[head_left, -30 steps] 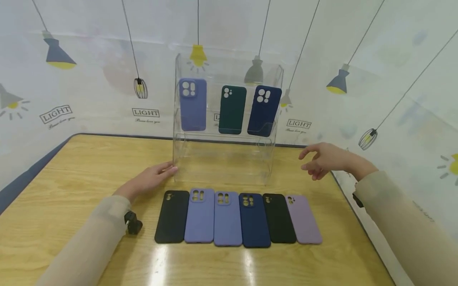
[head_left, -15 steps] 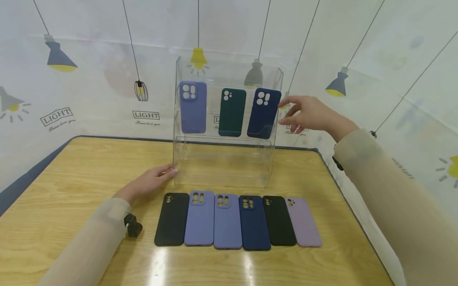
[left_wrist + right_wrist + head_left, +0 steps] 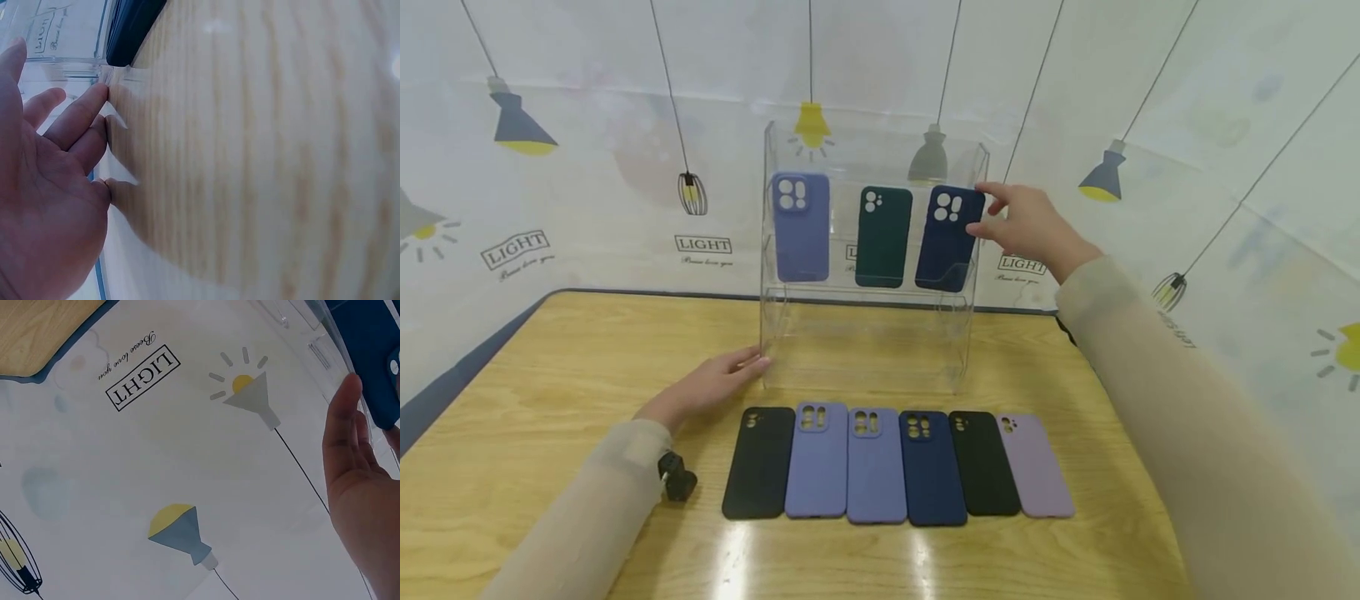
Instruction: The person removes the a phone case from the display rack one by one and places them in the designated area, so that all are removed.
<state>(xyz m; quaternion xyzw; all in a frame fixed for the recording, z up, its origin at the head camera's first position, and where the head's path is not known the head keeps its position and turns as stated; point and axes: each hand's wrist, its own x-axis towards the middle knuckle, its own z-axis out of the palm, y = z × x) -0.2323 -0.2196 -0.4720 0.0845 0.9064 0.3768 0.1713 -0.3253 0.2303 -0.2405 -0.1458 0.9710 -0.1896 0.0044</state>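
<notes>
In the head view, my right hand is at the upper right corner of a navy phone case on a clear acrylic stand. Its thumb lies over the case's right edge and a finger is at the top corner, pinching it. The right wrist view shows the hand against that navy case, partly cut off. My left hand rests on the table beside the stand's lower left side, fingers extended. A periwinkle case and a dark green case share the navy case's tier.
In front of the stand, a row on the wooden table holds a black case, two periwinkle cases, a navy case, another black case and a lilac case. A lamp-patterned wall covering stands behind.
My right hand has risen from low at the stand's right and moved left onto the standing navy case's corner. The left hand stays by the stand.
</notes>
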